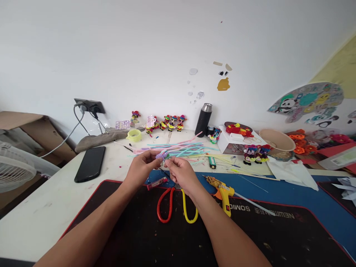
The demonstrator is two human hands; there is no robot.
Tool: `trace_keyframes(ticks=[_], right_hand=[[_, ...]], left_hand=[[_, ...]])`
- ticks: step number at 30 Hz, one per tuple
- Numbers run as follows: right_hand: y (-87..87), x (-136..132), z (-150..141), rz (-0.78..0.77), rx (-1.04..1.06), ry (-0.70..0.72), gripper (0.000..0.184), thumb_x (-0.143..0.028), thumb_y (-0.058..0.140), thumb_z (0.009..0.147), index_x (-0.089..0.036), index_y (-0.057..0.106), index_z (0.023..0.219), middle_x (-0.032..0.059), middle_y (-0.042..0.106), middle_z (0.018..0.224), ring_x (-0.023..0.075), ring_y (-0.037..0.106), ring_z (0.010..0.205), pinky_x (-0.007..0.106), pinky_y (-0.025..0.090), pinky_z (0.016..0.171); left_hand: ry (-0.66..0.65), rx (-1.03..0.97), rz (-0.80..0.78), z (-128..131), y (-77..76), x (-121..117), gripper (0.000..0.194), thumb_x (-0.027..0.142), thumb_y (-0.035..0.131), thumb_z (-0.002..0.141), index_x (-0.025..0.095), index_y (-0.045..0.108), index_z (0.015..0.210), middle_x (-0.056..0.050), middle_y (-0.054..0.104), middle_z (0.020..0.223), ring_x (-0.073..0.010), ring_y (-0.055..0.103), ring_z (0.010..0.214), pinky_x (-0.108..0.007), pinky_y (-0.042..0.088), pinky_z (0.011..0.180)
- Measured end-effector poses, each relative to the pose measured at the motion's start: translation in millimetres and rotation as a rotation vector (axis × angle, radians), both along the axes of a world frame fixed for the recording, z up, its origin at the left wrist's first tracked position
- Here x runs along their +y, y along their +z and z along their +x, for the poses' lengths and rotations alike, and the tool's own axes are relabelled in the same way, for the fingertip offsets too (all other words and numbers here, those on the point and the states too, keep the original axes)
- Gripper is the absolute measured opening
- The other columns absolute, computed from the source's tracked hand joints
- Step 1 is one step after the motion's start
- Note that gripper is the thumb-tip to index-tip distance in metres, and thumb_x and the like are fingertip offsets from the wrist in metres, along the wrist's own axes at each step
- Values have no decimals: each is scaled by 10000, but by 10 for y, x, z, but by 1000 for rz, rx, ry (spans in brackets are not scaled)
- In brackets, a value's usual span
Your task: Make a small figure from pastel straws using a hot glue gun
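Both hands meet above the desk mat, pinching a small bundle of coiled purple pipe cleaner [161,155] with a bit of green at its edge. My left hand [144,163] grips the bundle from the left, fingers closed. From the right, the fingertips of my right hand [180,172] press together at its lower edge. Just beneath lies a cutting tool with one red handle [159,211] and one yellow handle; its head is partly hidden by my right hand. A small red tube-like item [157,183] rests near it. Behind the hands, pastel pipe cleaners [186,148] lie in a loose pile.
A yellow glue gun [226,193] lies right of my right forearm. On the left is a black phone [90,164]. Several small figurines [172,123], a black thermos [204,120] and a white box [228,146] stand along the wall. A green lighter [212,162] lies behind the mat.
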State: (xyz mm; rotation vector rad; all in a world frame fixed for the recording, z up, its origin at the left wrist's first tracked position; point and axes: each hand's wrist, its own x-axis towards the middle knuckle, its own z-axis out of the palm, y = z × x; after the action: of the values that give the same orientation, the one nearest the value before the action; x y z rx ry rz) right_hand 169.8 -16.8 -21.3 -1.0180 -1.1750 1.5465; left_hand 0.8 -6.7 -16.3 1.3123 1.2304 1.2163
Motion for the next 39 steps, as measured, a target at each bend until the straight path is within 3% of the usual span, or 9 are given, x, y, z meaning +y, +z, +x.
trace_keyframes(ticks=[13,24,32,39], right_hand=[[7,4,10,24,-31,-10,352,-530,712,814,-194,625,760,-98,405,495,73,362,380,228,269,388],[-63,39,23,183,-225,-74,318,-494,632,902,-192,650,804,-72,456,509,99,411,401,234,299,426],[-26,21,30,194,-239,-70,297,-468,600,920,-202,630,792,-76,451,503,109,413,408,240,308,439],[1,-4,35,279,-420,-140,312,-466,582,943,-201,655,795,-55,490,528,132,461,473,252,325,504]], left_hand=[[-86,-326,-137,20,-8,14,363,410,952,627,149,800,830,-18,696,659,-119,577,599,-224,460,568],[-146,-575,-313,30,-48,19,291,282,967,627,120,769,765,-43,731,701,-109,640,592,-182,527,551],[-181,-614,-342,28,-33,13,294,275,975,629,114,772,768,-39,734,716,-100,649,583,-167,541,533],[-192,-567,-292,46,3,-24,310,308,966,644,114,764,775,-43,731,718,-114,658,592,-179,532,532]])
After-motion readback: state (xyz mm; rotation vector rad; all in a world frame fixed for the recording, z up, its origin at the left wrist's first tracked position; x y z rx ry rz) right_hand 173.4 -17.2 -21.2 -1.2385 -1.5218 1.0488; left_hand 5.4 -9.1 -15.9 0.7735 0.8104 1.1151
